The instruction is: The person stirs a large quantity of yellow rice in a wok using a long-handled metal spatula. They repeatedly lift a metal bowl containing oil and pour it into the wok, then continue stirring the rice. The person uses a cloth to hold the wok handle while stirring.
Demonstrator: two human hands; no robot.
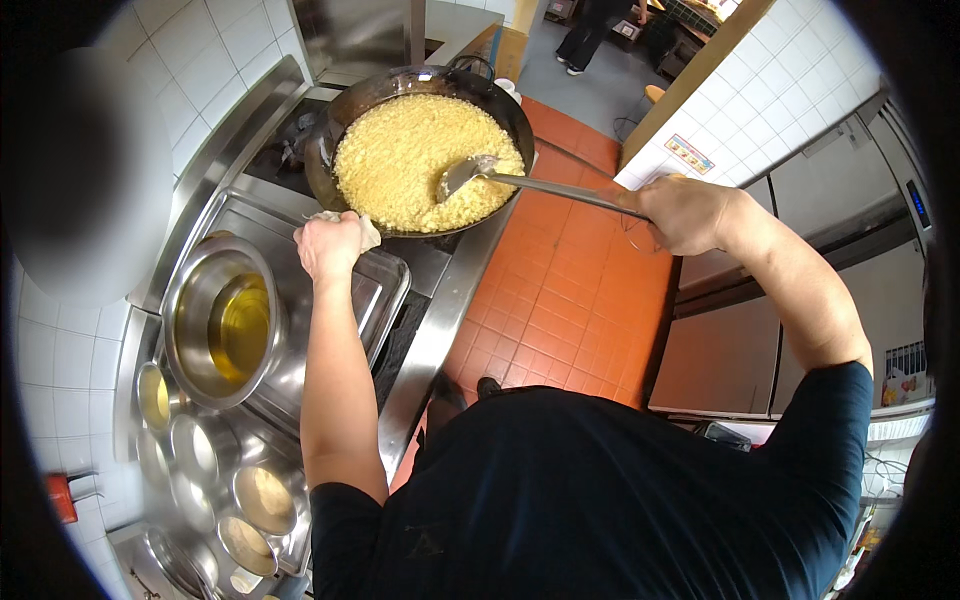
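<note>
A large dark wok (337,116) sits on the stove, filled with a wide layer of yellow, crumbly food (420,150) in fine bits. My left hand (330,244) grips the wok's near left edge through a folded pale cloth (369,234). The part of the wok under the cloth is hidden. My right hand (686,214) is closed around the handle of a long metal wok spatula (555,187). Its broad head (461,176) rests in the food, right of the middle.
Left of my arm, a steel bowl of yellow oil (238,326) stands on a steel tray (375,292). Several small metal bowls (266,499) are grouped nearer me. Steel refrigerator doors (720,352) line the right, across the orange tiled floor (555,300). Another person (596,30) stands beyond the doorway.
</note>
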